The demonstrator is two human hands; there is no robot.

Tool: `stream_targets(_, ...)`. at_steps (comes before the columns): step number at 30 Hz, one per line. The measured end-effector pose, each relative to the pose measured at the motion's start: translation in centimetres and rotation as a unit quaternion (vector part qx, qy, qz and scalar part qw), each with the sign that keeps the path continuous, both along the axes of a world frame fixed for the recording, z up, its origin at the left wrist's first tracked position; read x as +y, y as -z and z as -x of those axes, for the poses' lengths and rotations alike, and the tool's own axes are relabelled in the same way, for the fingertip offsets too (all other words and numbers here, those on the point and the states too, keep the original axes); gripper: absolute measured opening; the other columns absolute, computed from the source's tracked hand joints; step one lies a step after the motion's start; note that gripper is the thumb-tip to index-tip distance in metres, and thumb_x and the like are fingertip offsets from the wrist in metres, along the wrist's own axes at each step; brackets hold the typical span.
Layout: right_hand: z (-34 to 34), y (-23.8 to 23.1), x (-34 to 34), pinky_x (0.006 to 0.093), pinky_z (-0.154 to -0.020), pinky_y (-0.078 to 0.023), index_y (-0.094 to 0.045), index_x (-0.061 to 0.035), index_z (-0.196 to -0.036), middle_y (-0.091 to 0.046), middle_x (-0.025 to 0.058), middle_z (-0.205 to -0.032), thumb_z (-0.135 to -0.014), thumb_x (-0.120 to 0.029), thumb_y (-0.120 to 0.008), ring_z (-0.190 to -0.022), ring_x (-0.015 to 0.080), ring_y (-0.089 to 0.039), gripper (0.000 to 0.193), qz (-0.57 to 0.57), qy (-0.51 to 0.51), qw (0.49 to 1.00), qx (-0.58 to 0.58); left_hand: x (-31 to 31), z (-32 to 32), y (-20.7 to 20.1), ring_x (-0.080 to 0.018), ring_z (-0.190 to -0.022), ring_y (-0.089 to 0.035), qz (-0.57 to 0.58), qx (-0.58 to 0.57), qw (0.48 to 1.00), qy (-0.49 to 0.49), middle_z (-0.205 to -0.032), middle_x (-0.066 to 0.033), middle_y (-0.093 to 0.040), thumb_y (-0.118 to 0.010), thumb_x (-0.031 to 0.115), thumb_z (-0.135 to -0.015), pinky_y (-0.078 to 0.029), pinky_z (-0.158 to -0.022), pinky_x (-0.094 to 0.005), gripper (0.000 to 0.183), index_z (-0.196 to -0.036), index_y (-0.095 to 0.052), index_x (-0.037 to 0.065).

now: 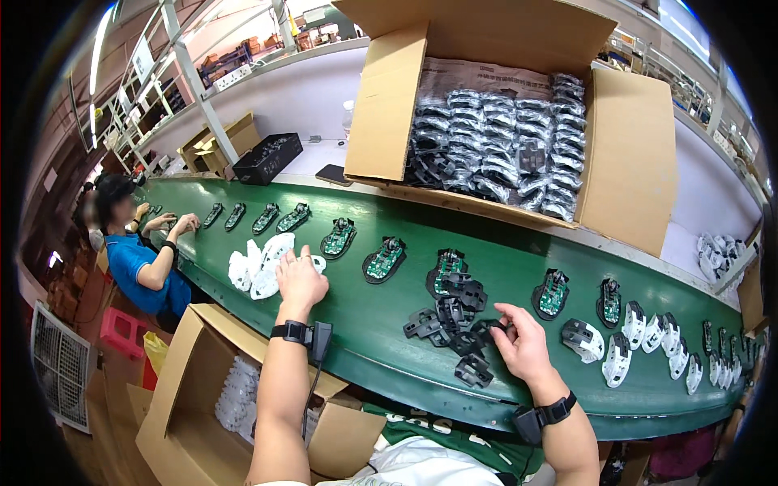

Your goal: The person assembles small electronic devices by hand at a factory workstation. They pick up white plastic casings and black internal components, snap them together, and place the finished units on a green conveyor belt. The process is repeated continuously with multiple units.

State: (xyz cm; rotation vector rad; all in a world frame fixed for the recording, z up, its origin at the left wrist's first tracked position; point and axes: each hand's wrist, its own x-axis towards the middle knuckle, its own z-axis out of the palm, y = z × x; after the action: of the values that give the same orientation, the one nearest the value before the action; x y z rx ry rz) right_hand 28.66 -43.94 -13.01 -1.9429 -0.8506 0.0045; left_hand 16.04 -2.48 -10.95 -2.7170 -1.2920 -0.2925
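My left hand (301, 279) lies over a small pile of white mouse shells (266, 279), fingers stretched out and touching them. Part of the pile is hidden under it. To the right, my right hand (523, 340) pinches a black plastic mouse part (485, 330) between thumb and fingers. That part sits at the edge of a heap of similar black pieces (433, 324). Just behind the heap is a mouse base with a green circuit board (447, 271), partly covered by black pieces. More such bases, including one circuit-board base (382, 261), stand in a row between my hands.
An open carton (632, 154) of bagged dark parts stands behind the green conveyor belt (340, 316). White-and-black shells (617, 360) lie at right. A black bin (267, 158) sits at back left. Below the belt is another carton (182, 389). A co-worker (146, 251) works at left.
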Motion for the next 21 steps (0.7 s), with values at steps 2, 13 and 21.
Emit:
stream_targets(2,-0.6,0.1,-0.5,0.0344,-0.070,-0.055,-0.073,-0.0050,-0.104,-0.067,0.0103,-0.095,-0.083,0.001,-0.071,-0.077,0.0237,-0.066,0.022,-0.051,0.019,0.995,-0.077,1.1,0.7,0.3,-0.0351,-0.142,-0.044,0.020,0.027,0.999,0.001,-0.150,-0.0225,-0.049,-0.067,0.023,-0.084,-0.028,-0.121,-0.0525,0.075,-0.153,-0.043,0.002)
stream_targets(13,-2.1,-1.0,-2.8,0.0427,-0.106,-0.050,-0.068,-0.0055,-0.104,-0.067,0.0160,-0.129,-0.077,-0.006,-0.070,-0.120,0.0357,-0.063,0.027,0.185,0.048,0.972,-0.134,-3.5,0.2,-2.0,-0.0384,-0.101,-0.071,0.090,0.013,0.987,0.133,-0.106,-0.0257,-0.071,-0.078,0.060,-0.077,-0.057,-0.089,-0.0463,0.082,-0.122,-0.062,-0.006)
stream_targets(21,-3.4,0.1,-3.1,0.0469,-0.112,-0.045,-0.064,-0.0041,-0.099,-0.062,0.0200,-0.141,-0.071,0.009,-0.056,-0.136,0.0403,-0.052,0.032,0.102,0.008,0.981,-0.163,-6.6,-0.2,-4.3,-0.0410,-0.094,-0.073,0.082,-0.085,0.989,0.093,-0.100,-0.0262,-0.074,-0.060,0.066,-0.091,-0.057,-0.084,-0.0476,0.070,-0.110,-0.071,0.000)
